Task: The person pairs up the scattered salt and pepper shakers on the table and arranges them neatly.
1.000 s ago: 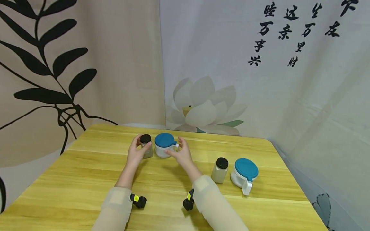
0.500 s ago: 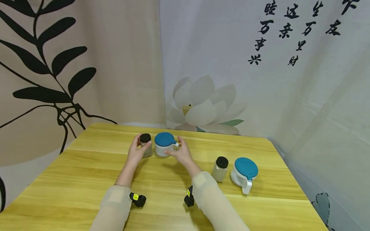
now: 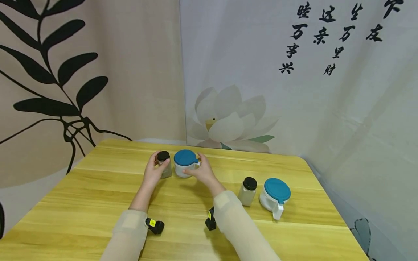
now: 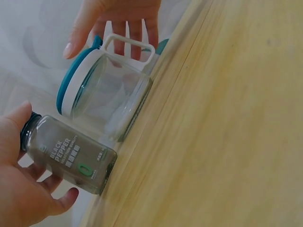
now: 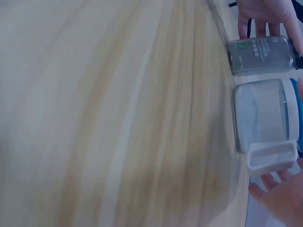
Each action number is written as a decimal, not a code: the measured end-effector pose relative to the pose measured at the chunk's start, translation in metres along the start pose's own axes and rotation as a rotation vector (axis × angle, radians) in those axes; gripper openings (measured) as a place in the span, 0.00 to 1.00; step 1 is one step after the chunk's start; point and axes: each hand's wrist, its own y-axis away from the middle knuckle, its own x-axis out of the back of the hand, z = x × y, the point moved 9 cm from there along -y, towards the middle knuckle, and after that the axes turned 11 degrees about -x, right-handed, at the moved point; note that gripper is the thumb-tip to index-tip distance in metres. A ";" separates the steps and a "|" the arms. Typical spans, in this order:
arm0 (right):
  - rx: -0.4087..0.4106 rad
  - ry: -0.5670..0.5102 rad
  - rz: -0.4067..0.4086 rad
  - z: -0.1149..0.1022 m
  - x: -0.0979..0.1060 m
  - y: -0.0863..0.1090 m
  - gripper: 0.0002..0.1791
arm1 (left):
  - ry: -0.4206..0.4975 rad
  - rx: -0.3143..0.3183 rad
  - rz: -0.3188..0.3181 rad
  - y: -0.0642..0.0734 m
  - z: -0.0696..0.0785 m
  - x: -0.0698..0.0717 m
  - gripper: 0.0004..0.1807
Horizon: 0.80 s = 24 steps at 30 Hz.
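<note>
My left hand (image 3: 154,168) is around a small black-capped spice jar (image 4: 71,153) labelled black pepper. The thumb is by its cap and the fingers lie on the far side. Just right of it stands a clear condiment jar (image 4: 106,99) with a blue lid (image 3: 185,157) and a white handle (image 5: 272,157). My right hand (image 3: 204,172) is at the handle side, thumb in front of the jar, fingers spread and fairly straight behind the handle. Whether those fingers touch it is hard to tell. Both jars stand upright on the table.
Another black-capped spice jar (image 3: 248,192) and another blue-lidded condiment jar (image 3: 275,195) stand at the right on the wooden table (image 3: 183,224). Behind the table's far edge hang printed curtains (image 3: 147,72).
My right hand has shifted slightly left, closer to the blue-lidded jar. The left hand and all the jars stay where they were; the head view has moved a little.
</note>
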 end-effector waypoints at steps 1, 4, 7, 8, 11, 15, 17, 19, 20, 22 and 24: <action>0.000 -0.001 0.002 -0.001 -0.001 0.000 0.54 | 0.002 -0.001 0.002 -0.001 0.000 0.000 0.40; -0.007 -0.017 0.004 -0.002 -0.003 -0.001 0.54 | 0.007 -0.003 0.004 -0.002 0.001 0.000 0.39; -0.020 -0.027 0.011 0.000 -0.004 -0.002 0.54 | 0.013 0.006 -0.002 -0.002 0.001 -0.001 0.39; -0.026 -0.028 0.014 0.001 -0.004 -0.002 0.54 | 0.014 0.009 -0.005 -0.002 0.001 -0.002 0.39; -0.042 -0.036 0.023 0.004 -0.005 -0.002 0.54 | 0.017 0.017 -0.006 -0.001 0.001 -0.002 0.39; -0.053 -0.046 0.031 0.005 -0.005 -0.003 0.54 | 0.012 0.019 -0.003 0.000 0.000 -0.001 0.39; -0.056 -0.047 0.032 0.005 -0.005 -0.003 0.53 | 0.012 0.019 -0.001 0.000 0.000 0.000 0.39; -0.053 -0.046 0.033 0.004 -0.006 -0.004 0.53 | 0.013 0.019 0.000 0.001 0.000 0.000 0.39; -0.051 -0.044 0.034 0.004 -0.006 -0.004 0.53 | 0.014 0.018 0.000 0.001 0.001 0.000 0.39; -0.044 -0.037 0.034 0.002 -0.007 -0.004 0.53 | 0.016 0.019 0.003 0.001 0.001 0.000 0.38; -0.037 -0.034 0.033 0.001 -0.008 -0.004 0.54 | 0.016 0.019 0.002 0.001 0.001 0.000 0.38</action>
